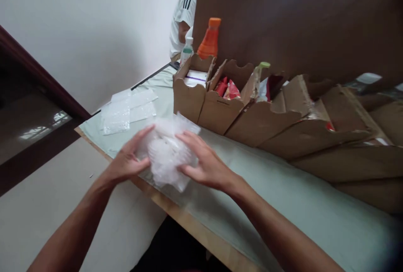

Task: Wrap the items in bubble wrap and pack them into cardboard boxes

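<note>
Both my hands grip a crumpled bundle of clear bubble wrap [166, 154] over the near edge of a pale green table [283, 196]. My left hand [127, 160] holds its left side, thumb underneath and fingers stretched over the top. My right hand [206, 163] presses on its right side with fingers curved around it. Whatever lies inside the wrap is hidden.
A row of open cardboard boxes [217, 108] with packets lines the table's back, below a large brown board [299, 20]. An orange bottle [209, 39] and a small clear bottle [187, 49] stand behind. Flat bubble-wrap sheets [126, 110] lie far left. Another person in a white shirt [184, 16] sits beyond.
</note>
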`<state>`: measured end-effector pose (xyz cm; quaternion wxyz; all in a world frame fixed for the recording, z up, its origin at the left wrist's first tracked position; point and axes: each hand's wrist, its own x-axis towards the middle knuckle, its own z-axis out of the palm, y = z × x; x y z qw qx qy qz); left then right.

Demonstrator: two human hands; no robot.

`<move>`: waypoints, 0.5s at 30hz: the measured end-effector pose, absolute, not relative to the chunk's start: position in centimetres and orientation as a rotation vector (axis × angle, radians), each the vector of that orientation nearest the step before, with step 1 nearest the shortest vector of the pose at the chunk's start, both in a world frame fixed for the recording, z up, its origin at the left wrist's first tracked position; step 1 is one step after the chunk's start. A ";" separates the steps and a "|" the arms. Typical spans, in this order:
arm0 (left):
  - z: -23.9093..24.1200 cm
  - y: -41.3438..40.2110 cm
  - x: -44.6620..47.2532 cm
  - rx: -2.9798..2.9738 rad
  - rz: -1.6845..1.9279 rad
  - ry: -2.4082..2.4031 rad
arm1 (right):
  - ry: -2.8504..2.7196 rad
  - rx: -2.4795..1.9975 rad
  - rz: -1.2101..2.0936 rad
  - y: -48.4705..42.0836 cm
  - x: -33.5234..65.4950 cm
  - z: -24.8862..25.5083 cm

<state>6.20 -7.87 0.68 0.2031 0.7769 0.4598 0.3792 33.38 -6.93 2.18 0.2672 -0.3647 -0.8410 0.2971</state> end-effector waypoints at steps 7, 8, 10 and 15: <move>-0.6 4.9 -2.0 2.151 0.870 1.688 | -2.405 -1.131 0.668 6.7 22.4 2.0; -0.9 6.2 -2.3 2.145 0.811 1.724 | -2.401 -1.194 0.667 7.7 22.2 1.7; -1.7 7.8 -2.7 2.138 0.757 1.760 | -2.363 -1.281 0.667 8.4 22.4 0.7; -4.1 6.6 -3.0 2.031 1.089 1.650 | -2.181 -1.297 0.557 7.4 22.7 -3.2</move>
